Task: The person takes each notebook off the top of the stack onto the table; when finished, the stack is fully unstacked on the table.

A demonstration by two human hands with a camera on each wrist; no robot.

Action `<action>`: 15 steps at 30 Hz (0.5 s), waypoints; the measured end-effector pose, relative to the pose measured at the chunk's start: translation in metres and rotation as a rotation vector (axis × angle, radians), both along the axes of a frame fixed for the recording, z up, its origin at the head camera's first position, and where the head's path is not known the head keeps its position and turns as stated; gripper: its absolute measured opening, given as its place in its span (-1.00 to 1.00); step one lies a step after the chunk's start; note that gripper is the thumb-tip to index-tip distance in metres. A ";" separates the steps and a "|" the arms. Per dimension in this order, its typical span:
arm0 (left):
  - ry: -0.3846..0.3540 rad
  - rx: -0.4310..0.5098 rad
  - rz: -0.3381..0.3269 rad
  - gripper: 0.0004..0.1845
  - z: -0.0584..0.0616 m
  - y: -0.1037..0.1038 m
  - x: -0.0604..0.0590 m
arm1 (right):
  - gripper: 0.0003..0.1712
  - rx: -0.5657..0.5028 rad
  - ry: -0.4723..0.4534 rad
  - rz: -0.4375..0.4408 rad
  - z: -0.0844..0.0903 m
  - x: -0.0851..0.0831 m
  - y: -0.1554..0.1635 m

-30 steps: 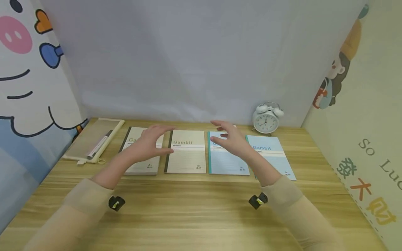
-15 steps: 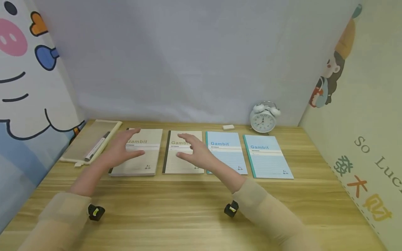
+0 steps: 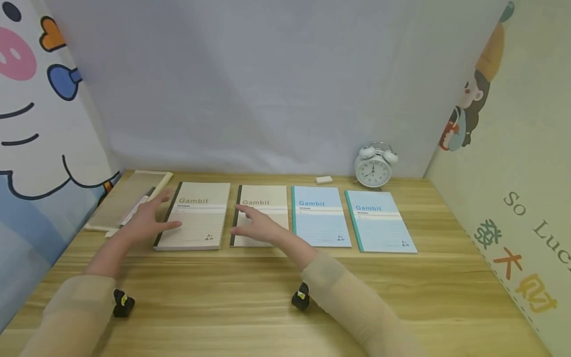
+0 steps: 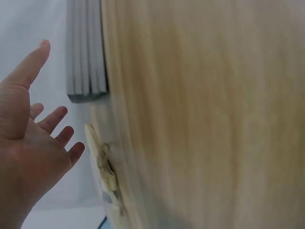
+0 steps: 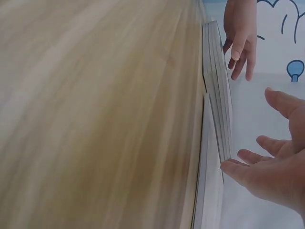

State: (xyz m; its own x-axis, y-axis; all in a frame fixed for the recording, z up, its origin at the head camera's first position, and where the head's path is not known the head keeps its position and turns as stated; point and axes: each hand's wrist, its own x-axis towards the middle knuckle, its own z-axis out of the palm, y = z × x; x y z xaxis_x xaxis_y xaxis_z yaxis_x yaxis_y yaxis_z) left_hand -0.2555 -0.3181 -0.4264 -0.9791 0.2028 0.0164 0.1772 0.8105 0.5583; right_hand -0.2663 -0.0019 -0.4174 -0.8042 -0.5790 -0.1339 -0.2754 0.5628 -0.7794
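Note:
In the head view, four-in-a-row is how several Gambit notebooks lie. The leftmost beige pile (image 3: 196,223) is thick; the left wrist view shows its stacked notebooks (image 4: 86,52) edge-on. My left hand (image 3: 144,218) hovers at that pile's left spine side, thumb and fingers spread, holding nothing. Above the second beige notebook (image 3: 276,213) is my right hand (image 3: 258,225), fingers apart and nothing in them; it partly covers that cover. Two blue notebooks, one (image 3: 318,223) beside the other (image 3: 379,223), lie to the right.
A mesh zip pouch (image 3: 120,198) with a marker (image 3: 136,208) on it lies at the left, partly behind my left hand. A white eraser (image 3: 323,180) and a white alarm clock (image 3: 373,168) stand at the back, before the pale curtain (image 3: 267,99).
Both hands have moved left: the left from over the beige pile to its left side, the right from the first blue notebook to the second beige one. The notebooks stay put.

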 end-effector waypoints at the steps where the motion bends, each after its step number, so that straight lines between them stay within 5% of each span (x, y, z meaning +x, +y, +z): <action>1: -0.017 -0.006 0.004 0.15 -0.002 -0.002 -0.001 | -0.14 0.010 0.003 0.002 -0.001 0.000 -0.003; 8: -0.112 -0.030 0.001 0.19 -0.013 -0.016 -0.006 | -0.15 0.050 0.117 0.039 -0.008 0.000 -0.023; 15: -0.129 -0.041 -0.021 0.08 -0.014 -0.018 -0.007 | -0.19 0.087 0.129 0.039 -0.015 -0.001 -0.038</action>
State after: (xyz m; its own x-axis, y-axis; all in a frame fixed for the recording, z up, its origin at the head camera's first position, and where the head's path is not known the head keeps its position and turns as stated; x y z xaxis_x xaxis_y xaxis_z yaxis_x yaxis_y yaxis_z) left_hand -0.2628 -0.3360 -0.4399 -0.9680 0.2212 -0.1185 0.1231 0.8300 0.5441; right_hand -0.2673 -0.0402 -0.4319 -0.7950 -0.6010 -0.0822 -0.3929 0.6135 -0.6851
